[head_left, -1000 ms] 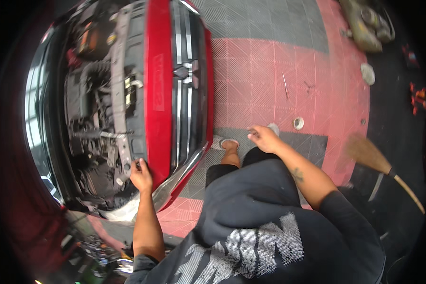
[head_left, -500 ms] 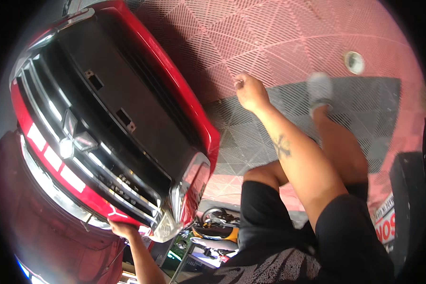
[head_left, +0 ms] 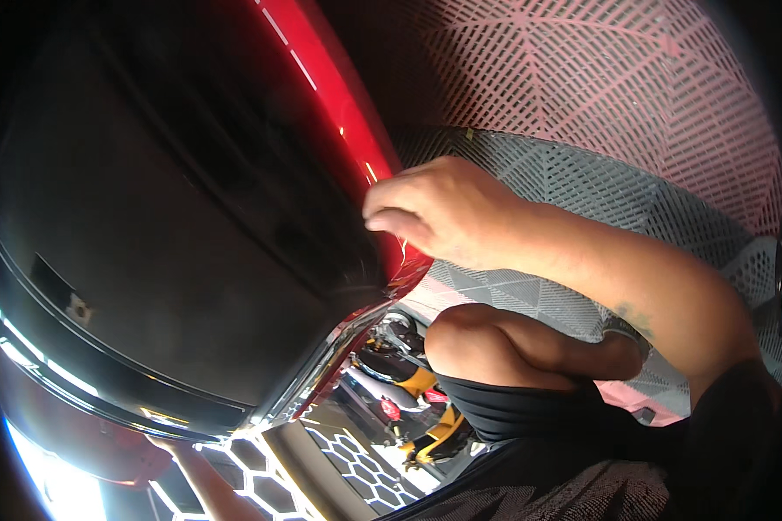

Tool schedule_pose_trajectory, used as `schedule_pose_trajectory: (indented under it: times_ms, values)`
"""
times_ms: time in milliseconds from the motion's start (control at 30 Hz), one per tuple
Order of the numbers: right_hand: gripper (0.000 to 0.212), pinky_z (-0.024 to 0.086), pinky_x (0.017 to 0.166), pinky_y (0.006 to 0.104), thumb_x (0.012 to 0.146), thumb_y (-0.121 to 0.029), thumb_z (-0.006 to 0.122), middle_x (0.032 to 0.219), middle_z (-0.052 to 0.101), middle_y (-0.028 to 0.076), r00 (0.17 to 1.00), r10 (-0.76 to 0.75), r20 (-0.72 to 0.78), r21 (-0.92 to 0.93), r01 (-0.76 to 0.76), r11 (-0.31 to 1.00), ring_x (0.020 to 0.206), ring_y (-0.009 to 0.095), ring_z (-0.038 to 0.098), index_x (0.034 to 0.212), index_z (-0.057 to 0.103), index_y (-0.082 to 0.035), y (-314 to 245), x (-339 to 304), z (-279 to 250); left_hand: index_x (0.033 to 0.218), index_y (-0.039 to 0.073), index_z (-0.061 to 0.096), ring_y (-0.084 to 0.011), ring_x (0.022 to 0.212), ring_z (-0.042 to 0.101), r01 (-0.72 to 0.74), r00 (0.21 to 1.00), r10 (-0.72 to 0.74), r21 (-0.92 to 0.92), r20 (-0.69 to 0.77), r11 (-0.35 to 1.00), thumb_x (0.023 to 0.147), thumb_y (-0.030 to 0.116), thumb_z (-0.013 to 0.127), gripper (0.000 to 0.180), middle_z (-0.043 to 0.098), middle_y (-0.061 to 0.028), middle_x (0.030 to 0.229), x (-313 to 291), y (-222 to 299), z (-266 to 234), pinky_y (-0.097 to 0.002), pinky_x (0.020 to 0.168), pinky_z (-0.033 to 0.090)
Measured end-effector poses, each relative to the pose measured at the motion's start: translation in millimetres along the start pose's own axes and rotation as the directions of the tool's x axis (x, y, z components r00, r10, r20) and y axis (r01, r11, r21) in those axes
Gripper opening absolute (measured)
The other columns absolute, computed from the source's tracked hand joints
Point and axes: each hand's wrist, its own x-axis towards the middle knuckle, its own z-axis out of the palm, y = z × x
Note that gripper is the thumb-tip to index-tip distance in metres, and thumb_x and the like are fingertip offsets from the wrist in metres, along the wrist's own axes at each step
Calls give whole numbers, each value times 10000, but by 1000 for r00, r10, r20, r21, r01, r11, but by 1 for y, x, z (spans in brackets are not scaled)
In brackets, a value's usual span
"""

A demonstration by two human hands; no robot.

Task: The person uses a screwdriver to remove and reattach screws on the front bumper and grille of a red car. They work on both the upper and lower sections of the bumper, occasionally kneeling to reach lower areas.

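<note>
The car front (head_left: 174, 260) is filling the view's left. At its red edge (head_left: 343, 95) the right hand (head_left: 443, 208) is resting, fingers bent (whether gripping, I cannot tell); the left hand (head_left: 162, 443) is hiding its grip opposite. Light, even pressure is probably suiting best.

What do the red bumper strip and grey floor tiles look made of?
Red bumper strip: probably painted plastic, maybe metal; glossy, with bright streaked reflections. Grey floor tiles: likely moulded plastic, fairly matt, judging by the repeating open lattice.

Room above floor tiles (head_left: 573, 78); leftward barrier, red bumper (head_left: 343, 95).
</note>
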Motion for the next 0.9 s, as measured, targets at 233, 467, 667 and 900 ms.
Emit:
schedule_pose_trajectory:
  times_ms: [233, 467, 667, 900]
  values:
    - [274, 569, 757, 540, 1056, -231, 590, 831, 713, 267, 963, 134, 232, 48, -149, 988, 834, 466, 716, 1020, 699, 18, -35, 70, 46, 1460, 43, 572, -337, 1229, 663, -66, 993, 65, 6, 94, 998, 1116, 448, 383, 565, 646, -185, 1392, 3, -3, 3, -503, 1076, 546]
    - [231, 570, 866, 516, 993, -124, 592, 934, 734, 284, 911, 82, 404, 71, -121, 990, 933, 458, 721, 1057, 754, 27, -32, 74, 61, 1470, 41, 562, -333, 1223, 667, -79, 987, 81, -23, 142, 997, 1118, 433, 389, 554, 646, -184, 1392, 7, -15, 3, -494, 1068, 552]
    - [253, 599, 852, 481, 930, -61, 588, 960, 762, 245, 910, 51, 411, -50, -34, 998, 942, 418, 745, 1092, 779, -25, -27, 81, 70, 1479, 39, 553, -329, 1218, 670, -87, 982, 95, -53, 164, 995, 1120, 420, 394, 547, 646, -184, 1392, 10, -21, 5, -486, 1062, 556]
    - [281, 584, 871, 486, 945, -104, 602, 987, 760, 243, 906, -25, 422, 13, 22, 1000, 982, 423, 734, 1152, 790, -80, -21, 86, 62, 1489, 38, 543, -325, 1212, 674, -112, 978, 119, -49, 173, 993, 1123, 405, 401, 538, 646, -183, 1392, 12, -16, -7, -477, 1055, 561]
